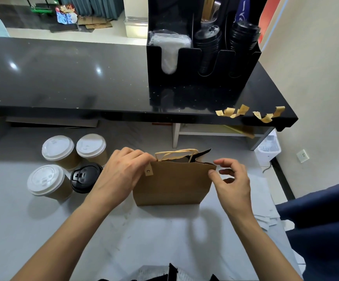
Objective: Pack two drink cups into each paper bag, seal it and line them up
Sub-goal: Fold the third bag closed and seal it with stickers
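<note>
A brown paper bag [172,183] with pale handles stands upright on the white worktop [43,230]. My left hand [122,171] grips the bag's top left corner, where a small tan sticker [148,171] hangs. My right hand [231,179] pinches the top right edge between thumb and fingers. Left of the bag stand three kraft cups with white lids [58,148] [91,145] [45,179] and one with a black lid [85,176]. What is inside the bag is hidden.
A black counter [83,78] runs behind the worktop, with a black lid organiser [203,57] on it. Strips of tan stickers [233,111] [267,114] hang at its front right edge. A dark blue cloth [322,220] lies at the right.
</note>
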A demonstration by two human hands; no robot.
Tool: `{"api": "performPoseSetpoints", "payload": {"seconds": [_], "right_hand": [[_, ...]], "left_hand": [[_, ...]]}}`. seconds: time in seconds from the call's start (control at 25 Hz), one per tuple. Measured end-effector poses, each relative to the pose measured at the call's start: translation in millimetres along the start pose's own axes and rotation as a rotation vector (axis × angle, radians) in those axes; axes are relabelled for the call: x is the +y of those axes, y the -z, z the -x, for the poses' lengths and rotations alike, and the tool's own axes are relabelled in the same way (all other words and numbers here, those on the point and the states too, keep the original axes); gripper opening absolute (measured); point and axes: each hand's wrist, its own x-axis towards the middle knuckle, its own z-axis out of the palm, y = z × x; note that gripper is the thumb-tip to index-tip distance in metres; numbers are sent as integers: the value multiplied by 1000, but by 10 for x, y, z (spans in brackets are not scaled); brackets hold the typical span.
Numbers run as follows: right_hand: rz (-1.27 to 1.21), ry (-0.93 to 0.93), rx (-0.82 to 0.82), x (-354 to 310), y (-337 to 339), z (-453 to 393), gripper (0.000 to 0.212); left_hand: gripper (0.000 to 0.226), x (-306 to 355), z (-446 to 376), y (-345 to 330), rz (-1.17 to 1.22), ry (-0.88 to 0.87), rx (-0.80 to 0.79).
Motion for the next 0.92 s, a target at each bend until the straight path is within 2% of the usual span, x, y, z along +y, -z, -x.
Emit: {"api": "performPoseSetpoints", "payload": {"seconds": [0.12,0.24,0.36,0.64,0.72,0.8,0.92], "right_hand": [[-33,23,-114,-9,17,-80,42],[-91,-6,-244,-23,19,-176,59],[-86,-17,-285,-32,16,-255,56],[-113,12,-277,5,40,-351,37],[-109,18,-262,20,40,-359,31],[-106,24,-250,37,39,-372,27],[-108,34,-243,52,34,-392,23]], "left_hand": [[21,50,9,4,31,49,25],[15,189,27,19,84,115,179],[8,406,40,50,104,64,325],[19,704,55,2,221,-46,455],[9,763,69,-64,211,-123,410],[6,772,22,-148,138,-151,287],[31,762,-89,-288,59,-77,126]]}}
